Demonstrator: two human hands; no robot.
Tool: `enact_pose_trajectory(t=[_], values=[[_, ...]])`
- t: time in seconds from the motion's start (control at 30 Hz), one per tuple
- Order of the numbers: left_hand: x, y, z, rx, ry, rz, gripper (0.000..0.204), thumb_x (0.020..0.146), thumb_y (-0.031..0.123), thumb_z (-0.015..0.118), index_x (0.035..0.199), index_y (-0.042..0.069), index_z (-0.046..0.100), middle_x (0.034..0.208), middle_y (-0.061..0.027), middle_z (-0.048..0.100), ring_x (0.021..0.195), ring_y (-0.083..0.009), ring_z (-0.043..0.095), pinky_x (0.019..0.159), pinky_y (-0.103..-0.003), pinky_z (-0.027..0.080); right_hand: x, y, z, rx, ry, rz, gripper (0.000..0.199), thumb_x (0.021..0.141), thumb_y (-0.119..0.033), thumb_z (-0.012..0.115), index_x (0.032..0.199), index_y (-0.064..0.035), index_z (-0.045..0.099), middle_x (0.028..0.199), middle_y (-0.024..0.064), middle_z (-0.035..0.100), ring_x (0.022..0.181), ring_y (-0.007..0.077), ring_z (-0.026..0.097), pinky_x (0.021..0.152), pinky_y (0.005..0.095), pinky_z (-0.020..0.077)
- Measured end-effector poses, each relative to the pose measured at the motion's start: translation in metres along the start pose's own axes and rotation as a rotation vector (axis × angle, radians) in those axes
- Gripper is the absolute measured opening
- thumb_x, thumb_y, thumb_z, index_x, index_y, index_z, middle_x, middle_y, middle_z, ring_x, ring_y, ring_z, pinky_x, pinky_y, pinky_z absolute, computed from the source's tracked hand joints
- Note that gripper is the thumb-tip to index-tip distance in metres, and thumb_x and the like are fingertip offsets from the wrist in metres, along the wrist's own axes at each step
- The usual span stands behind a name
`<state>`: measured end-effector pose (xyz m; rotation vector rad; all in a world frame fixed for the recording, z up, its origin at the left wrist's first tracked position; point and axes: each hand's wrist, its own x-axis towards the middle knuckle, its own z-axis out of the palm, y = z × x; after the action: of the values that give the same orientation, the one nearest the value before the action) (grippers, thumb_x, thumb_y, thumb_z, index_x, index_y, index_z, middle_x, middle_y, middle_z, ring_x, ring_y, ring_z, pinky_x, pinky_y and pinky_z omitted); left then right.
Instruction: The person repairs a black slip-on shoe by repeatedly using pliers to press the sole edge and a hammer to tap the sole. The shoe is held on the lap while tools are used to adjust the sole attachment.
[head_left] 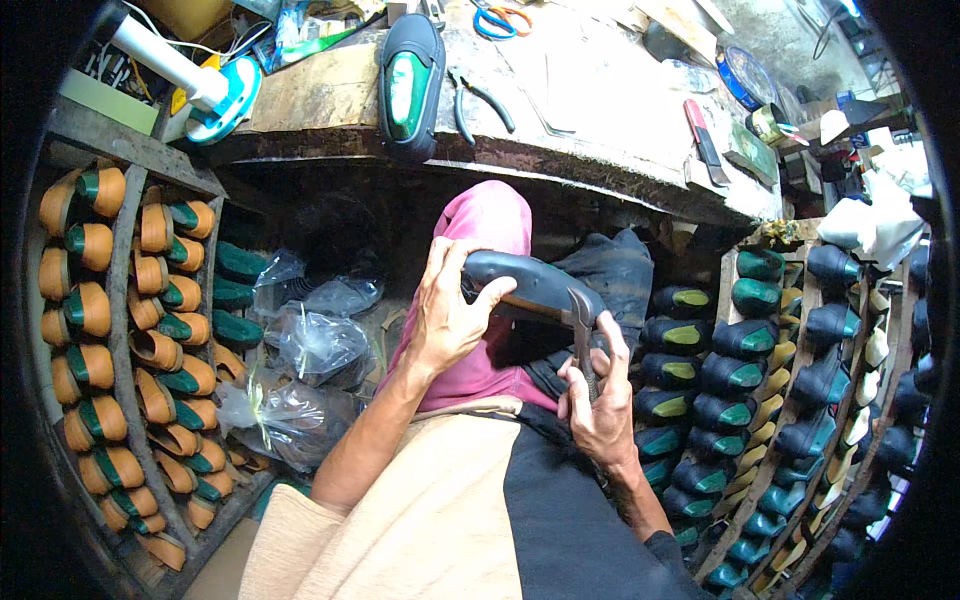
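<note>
My left hand [450, 310] grips a dark shoe on a last [535, 285], held sole-up over my lap on a pink cloth [495, 225]. My right hand [600, 400] is closed around metal lasting pincers [583, 335], whose jaws touch the edge of the shoe near its right end. A tan-and-black apron [450, 510] covers my lap below both hands.
A worn workbench [590, 110] spans the top, with another dark shoe with a green insert [410, 85], pliers [480, 100], orange-handled scissors [500, 20] and a knife [705, 140]. Racks of orange shoes [120, 350] stand left, black shoes [740, 390] right. Plastic bags [310, 350] lie below left.
</note>
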<state>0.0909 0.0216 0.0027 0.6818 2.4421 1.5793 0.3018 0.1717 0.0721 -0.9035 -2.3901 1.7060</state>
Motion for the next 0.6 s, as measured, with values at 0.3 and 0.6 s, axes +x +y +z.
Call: enact_pose_trajectory(t=[0.3, 0.6], values=[[0.003, -0.001, -0.001, -0.056, -0.036, -0.033, 0.049, 0.093, 0.023, 0.093, 0.132, 0.005, 0.07, 0.116, -0.0161, 0.062, 0.109, -0.0351, 0.067, 0.098, -0.045, 0.055, 0.061, -0.025, 0.036, -0.418, -0.045, -0.563, 0.08, 0.102, 0.015, 0.058, 0.176, 0.0084, 0.028, 0.174, 0.0372, 0.044, 0.154, 0.0485, 0.057, 0.119, 0.0477, 0.0564], [0.003, -0.006, 0.0, -0.057, -0.009, -0.045, 0.049, 0.093, 0.021, 0.092, 0.134, 0.006, 0.068, 0.12, -0.0178, 0.063, 0.111, -0.0372, 0.068, 0.098, -0.046, 0.056, 0.07, -0.022, 0.044, -0.446, -0.108, -0.459, 0.082, 0.102, 0.017, 0.055, 0.178, -0.0011, 0.031, 0.173, 0.0339, 0.048, 0.139, 0.0411, 0.072, 0.113, 0.0465, 0.0614]])
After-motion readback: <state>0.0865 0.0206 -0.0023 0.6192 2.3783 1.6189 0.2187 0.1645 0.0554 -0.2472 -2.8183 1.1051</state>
